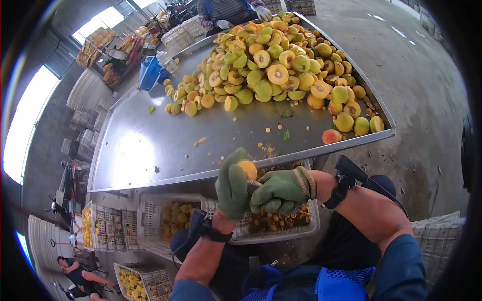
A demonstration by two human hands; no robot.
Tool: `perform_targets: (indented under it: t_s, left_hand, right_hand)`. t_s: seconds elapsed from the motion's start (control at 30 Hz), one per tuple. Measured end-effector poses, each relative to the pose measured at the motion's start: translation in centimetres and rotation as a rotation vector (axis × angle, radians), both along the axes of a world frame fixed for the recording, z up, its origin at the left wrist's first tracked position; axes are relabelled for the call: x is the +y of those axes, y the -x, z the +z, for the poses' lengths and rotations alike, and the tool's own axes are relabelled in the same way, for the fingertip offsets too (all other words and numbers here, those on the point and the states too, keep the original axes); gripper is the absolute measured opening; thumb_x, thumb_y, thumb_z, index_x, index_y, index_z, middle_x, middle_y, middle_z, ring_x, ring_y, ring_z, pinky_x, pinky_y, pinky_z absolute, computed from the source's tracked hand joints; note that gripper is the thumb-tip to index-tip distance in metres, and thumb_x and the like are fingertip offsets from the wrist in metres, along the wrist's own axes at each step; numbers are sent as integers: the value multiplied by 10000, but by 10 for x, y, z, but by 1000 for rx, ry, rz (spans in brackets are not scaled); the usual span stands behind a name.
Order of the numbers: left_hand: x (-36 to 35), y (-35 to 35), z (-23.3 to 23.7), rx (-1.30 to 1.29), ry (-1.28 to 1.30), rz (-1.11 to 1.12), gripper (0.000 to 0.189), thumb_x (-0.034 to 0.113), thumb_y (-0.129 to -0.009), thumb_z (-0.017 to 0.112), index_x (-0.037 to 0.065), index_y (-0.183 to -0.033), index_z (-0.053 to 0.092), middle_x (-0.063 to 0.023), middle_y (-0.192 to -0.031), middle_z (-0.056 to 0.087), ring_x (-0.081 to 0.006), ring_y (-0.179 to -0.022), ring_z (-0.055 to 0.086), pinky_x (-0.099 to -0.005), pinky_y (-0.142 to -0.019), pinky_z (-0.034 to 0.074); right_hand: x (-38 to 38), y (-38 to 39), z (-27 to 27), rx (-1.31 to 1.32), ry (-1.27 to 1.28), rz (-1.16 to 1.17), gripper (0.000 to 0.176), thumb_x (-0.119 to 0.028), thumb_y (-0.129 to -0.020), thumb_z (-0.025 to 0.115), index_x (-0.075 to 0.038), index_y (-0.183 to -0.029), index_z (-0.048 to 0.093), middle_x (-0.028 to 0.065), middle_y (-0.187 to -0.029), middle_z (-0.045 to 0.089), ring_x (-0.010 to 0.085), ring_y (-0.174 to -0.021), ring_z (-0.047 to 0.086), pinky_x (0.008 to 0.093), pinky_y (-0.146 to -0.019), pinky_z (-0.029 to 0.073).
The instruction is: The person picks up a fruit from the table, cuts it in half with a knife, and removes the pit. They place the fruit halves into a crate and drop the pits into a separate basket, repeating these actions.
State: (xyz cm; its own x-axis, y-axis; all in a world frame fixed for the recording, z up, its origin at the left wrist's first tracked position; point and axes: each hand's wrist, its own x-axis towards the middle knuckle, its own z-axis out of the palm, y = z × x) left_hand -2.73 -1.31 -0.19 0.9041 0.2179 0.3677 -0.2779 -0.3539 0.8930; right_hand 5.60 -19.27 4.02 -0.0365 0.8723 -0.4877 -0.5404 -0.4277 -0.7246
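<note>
In a green glove, my left hand (232, 188) is closed around a yellow peach half (248, 169), just past the table's near edge. My right hand (281, 189), gloved the same way, grips a small pitting tool (254, 184). Only a short metallic part of it shows between the hands, close to the peach; its working tip is hidden. Beyond my hands, a big heap of cut peaches (277, 74) lies on the metal table (165, 145). Beneath them sits a white crate (306, 230) with pits and scraps.
A crate of peach halves (150, 213) stands left of the scrap crate, with more fruit crates (143, 281) on the floor. A blue container (149, 73) is on the table's left side. Across the table is a co-worker (228, 10) in gloves; another person (80, 273) sits lower left.
</note>
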Motion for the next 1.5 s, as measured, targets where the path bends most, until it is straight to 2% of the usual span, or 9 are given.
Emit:
perform_targets:
  t_s: [0.4, 0.7, 0.83, 0.97, 1.07, 1.13, 1.3, 1.43, 1.5]
  left_hand:
    - [-16, 1, 25, 23, 411, -125, 493, 384, -1107, 422, -14, -1378, 526, -117, -1125, 682, -167, -953, 657, -319, -865, 542]
    - [14, 3, 8, 230, 853, -8, 611, 576, -1067, 406, 77, -1388, 551, -130, -1022, 704, -135, -671, 625, -224, -551, 516]
    - [26, 9, 17, 301, 885, 47, 608, 599, -1058, 409, 95, -1337, 605, -109, -905, 711, -111, -593, 582, -205, -491, 451]
    - [47, 36, 16, 217, 441, 91, 630, 591, -1066, 393, 54, -1304, 621, -83, -883, 704, -92, -526, 530, -197, -457, 396]
    - [92, 69, 16, 153, 34, 261, 452, 347, -1120, 399, -9, -1227, 656, -122, -1083, 710, -183, -978, 693, -349, -863, 566]
    - [146, 90, 24, 181, -879, 329, 410, 309, -1054, 506, -27, -1230, 663, -236, -1163, 700, -345, -1067, 688, -408, -945, 538]
    - [184, 72, 38, 765, -1070, 563, 537, 434, -964, 594, -27, -1235, 644, -258, -1191, 682, -423, -1104, 646, -468, -966, 508]
    - [151, -52, 24, 326, -601, 336, 479, 371, -996, 599, -45, -1228, 649, -151, -1041, 712, -211, -962, 643, -342, -890, 516]
    - [135, -122, 12, 353, -725, 274, 556, 432, -969, 620, -26, -1285, 611, -215, -1132, 707, -314, -1068, 665, -387, -927, 513]
  right_hand:
    - [13, 5, -55, 902, -529, 231, 191, -207, -1026, 509, -56, -1036, 626, -71, -543, 423, 46, -345, 372, 223, -279, 287]
    - [-2, 17, -21, 128, -266, 119, 302, -251, -991, 632, 36, -1042, 714, -41, -573, 444, 39, -417, 385, 221, -367, 293]
    - [1, 21, -21, -822, 137, 225, 663, -593, -998, 484, 4, -1114, 748, 180, -865, 721, 294, -789, 700, 423, -769, 558]
    - [0, 20, -49, -994, 296, 199, 782, -653, -1014, 339, 6, -1150, 737, 247, -1101, 728, 414, -1079, 682, 466, -984, 492]
    - [-11, 31, -14, -1131, 377, 218, 772, -627, -1028, 306, 1, -1129, 744, 233, -1125, 727, 405, -1086, 686, 480, -990, 490]
    - [-18, 38, -14, -1145, 387, 246, 757, -613, -1032, 300, -8, -1125, 746, 223, -1144, 726, 396, -1094, 689, 491, -985, 492]
    - [-36, 44, -8, -1251, 283, 437, 656, -627, -989, 407, -101, -1188, 745, 169, -1158, 733, 347, -1092, 699, 475, -954, 515]
    - [-38, 43, -11, -1268, 271, 303, 609, -621, -965, 467, -109, -1128, 754, 159, -1114, 742, 351, -1051, 702, 450, -920, 531]
    - [-42, 44, -13, -1255, 273, 233, 577, -604, -963, 485, -115, -1103, 759, 158, -1113, 741, 347, -1054, 700, 450, -914, 533]
